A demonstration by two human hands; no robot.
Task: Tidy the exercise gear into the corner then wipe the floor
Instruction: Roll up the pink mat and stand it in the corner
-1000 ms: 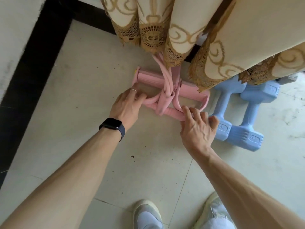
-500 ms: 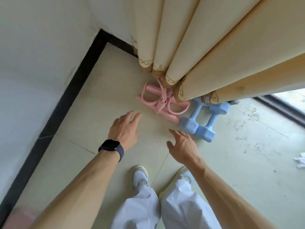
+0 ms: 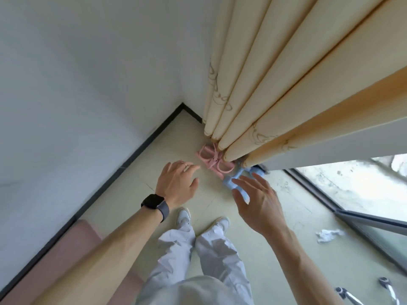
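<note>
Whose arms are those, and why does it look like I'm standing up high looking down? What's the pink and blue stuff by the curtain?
There is no machine here, only a person tidying up. They wear a small camera on their head that looks down, so you see what they see: their own two arms, their pale trousers and their shoes. The left hand has a dark watch on its wrist. The right hand is beside it. Both hands are open and hold nothing. On the floor, in the corner, lies a pink exercise puller, tucked partly under the long curtain. Right next to it are blue dumbbells, partly hidden by the right hand's fingers. Farther right lies a crumpled white scrap. I can't tell if it is paper or cloth.
</note>
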